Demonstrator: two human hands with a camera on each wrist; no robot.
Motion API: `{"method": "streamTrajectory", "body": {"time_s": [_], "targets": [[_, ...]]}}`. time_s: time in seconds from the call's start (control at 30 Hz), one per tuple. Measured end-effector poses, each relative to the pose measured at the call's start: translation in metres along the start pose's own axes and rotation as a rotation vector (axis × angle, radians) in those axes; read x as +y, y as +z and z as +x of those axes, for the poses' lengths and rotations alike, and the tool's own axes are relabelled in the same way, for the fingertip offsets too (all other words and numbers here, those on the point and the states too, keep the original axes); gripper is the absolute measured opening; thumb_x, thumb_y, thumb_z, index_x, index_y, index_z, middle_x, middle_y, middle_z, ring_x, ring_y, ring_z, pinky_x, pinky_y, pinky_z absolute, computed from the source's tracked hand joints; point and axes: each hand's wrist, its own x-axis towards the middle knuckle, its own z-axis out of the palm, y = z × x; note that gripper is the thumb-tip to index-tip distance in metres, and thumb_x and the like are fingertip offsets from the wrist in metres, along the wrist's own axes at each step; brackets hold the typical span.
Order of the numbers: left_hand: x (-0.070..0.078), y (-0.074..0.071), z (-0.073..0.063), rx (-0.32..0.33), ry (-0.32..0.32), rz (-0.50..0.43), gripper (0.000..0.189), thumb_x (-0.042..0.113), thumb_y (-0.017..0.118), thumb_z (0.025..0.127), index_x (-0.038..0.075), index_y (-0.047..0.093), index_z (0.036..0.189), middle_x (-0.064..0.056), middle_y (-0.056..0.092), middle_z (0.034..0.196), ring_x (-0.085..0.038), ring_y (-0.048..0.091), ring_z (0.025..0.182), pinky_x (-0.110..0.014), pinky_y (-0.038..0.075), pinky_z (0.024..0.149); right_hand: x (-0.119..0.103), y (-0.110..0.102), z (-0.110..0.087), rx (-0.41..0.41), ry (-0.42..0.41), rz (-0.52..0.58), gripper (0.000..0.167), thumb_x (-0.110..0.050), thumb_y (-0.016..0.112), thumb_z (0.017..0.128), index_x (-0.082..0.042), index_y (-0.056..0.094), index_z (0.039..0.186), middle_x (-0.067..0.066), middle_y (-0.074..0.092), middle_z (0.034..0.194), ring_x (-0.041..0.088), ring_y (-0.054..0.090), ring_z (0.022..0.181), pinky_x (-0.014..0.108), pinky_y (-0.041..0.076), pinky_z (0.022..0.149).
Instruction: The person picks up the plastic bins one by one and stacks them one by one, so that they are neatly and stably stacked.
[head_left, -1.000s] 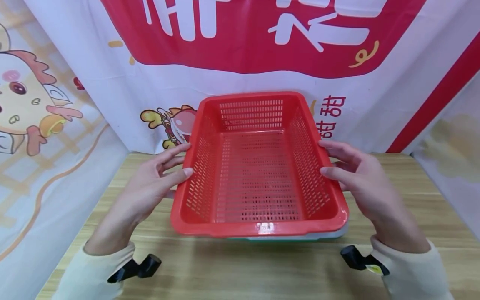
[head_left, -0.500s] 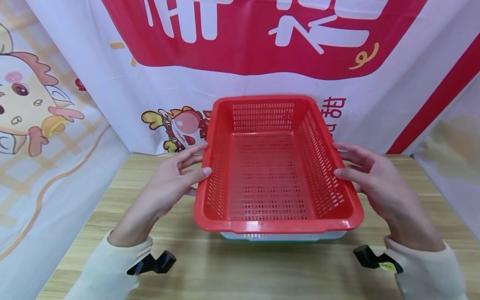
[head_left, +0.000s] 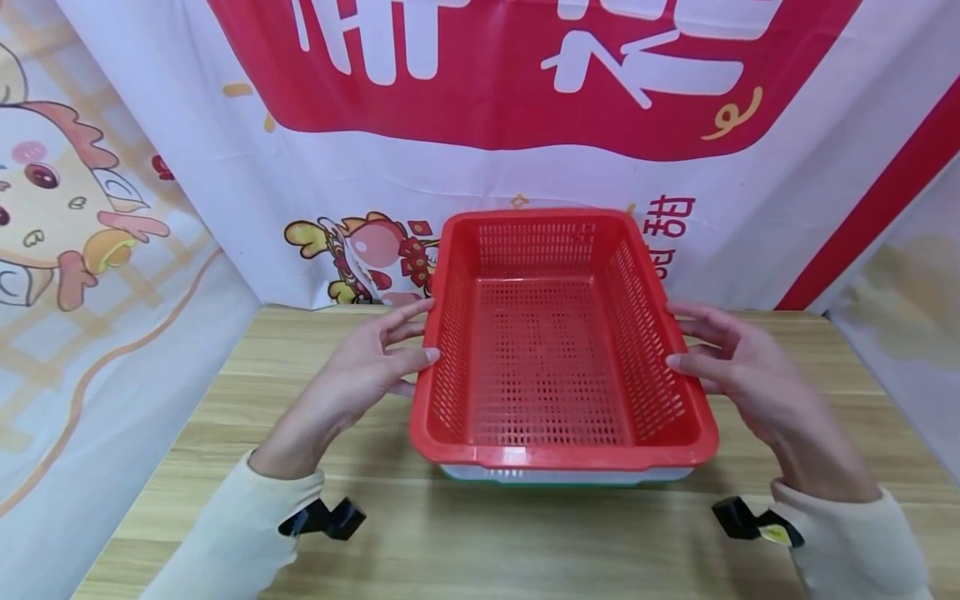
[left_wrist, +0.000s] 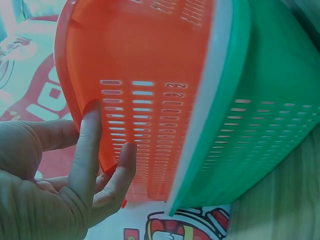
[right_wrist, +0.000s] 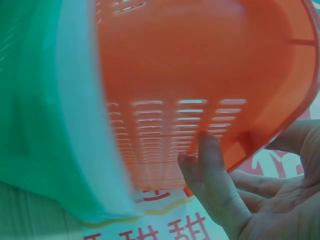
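A red slotted plastic basket (head_left: 547, 358) is held level between both hands, its lower part sunk inside a white basket (head_left: 540, 475) that is nested in a green one (left_wrist: 270, 115). My left hand (head_left: 360, 371) grips the left rim, thumb on top and fingers beneath. On the opposite side my right hand (head_left: 742, 367) pinches the right rim the same way. In both wrist views fingertips touch the red outer wall, which rises above the white rim (right_wrist: 80, 110). Most of the white and green baskets is hidden from the head view.
The stack stands on a wood-grain table (head_left: 525, 550). Behind it hangs a white and red printed cloth (head_left: 480, 100), close to the baskets' far side. Another printed cloth (head_left: 97, 333) covers the left side. Each wrist wears a black camera mount (head_left: 322, 518).
The red basket has shifted right and come down, settling into the white basket below it. Both hands have travelled with it, still gripping its rim.
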Motion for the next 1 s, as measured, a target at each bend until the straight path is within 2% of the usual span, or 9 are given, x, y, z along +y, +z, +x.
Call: {"method": "streamTrajectory", "body": {"time_s": [0.2, 0.47, 0.67, 1.0], "targets": [[-0.007, 0.004, 0.006, -0.006, -0.026, 0.019, 0.078, 0.013, 0.070, 0.103, 0.019, 0.033, 0.170, -0.021, 0.052, 0.161, -0.037, 0.079, 0.113, -0.048, 0.068, 0.082, 0.008, 0.002, 0.004, -0.012, -0.013, -0.018, 0.078, -0.022, 0.072, 0.104, -0.012, 0.030, 0.170, 0.009, 0.053, 0.151, 0.005, 0.074, 0.106, 0.031, 0.067, 0.085], [-0.014, 0.008, 0.012, -0.004, -0.031, 0.032, 0.078, 0.012, 0.070, 0.103, 0.018, 0.032, 0.170, -0.022, 0.053, 0.159, -0.035, 0.079, 0.112, -0.047, 0.069, 0.081, 0.012, 0.004, 0.010, -0.038, 0.016, 0.000, 0.074, -0.015, 0.067, 0.106, -0.009, 0.029, 0.170, 0.027, 0.049, 0.156, 0.004, 0.076, 0.097, 0.031, 0.067, 0.081], [-0.017, 0.010, 0.014, -0.024, -0.028, 0.021, 0.080, 0.010, 0.071, 0.102, 0.018, 0.032, 0.171, -0.022, 0.056, 0.152, -0.030, 0.080, 0.106, -0.047, 0.069, 0.081, 0.014, 0.005, 0.010, -0.053, 0.011, -0.023, 0.076, -0.013, 0.067, 0.105, -0.006, 0.028, 0.170, 0.029, 0.050, 0.156, 0.005, 0.075, 0.096, 0.030, 0.067, 0.081], [-0.020, 0.014, 0.015, -0.019, -0.062, 0.044, 0.076, 0.010, 0.070, 0.102, 0.017, 0.035, 0.170, -0.023, 0.055, 0.143, -0.026, 0.080, 0.097, -0.044, 0.069, 0.079, 0.017, 0.004, 0.011, -0.055, 0.031, -0.072, 0.077, -0.014, 0.069, 0.104, -0.003, 0.028, 0.169, 0.030, 0.051, 0.153, 0.006, 0.074, 0.092, 0.029, 0.067, 0.079]]}}
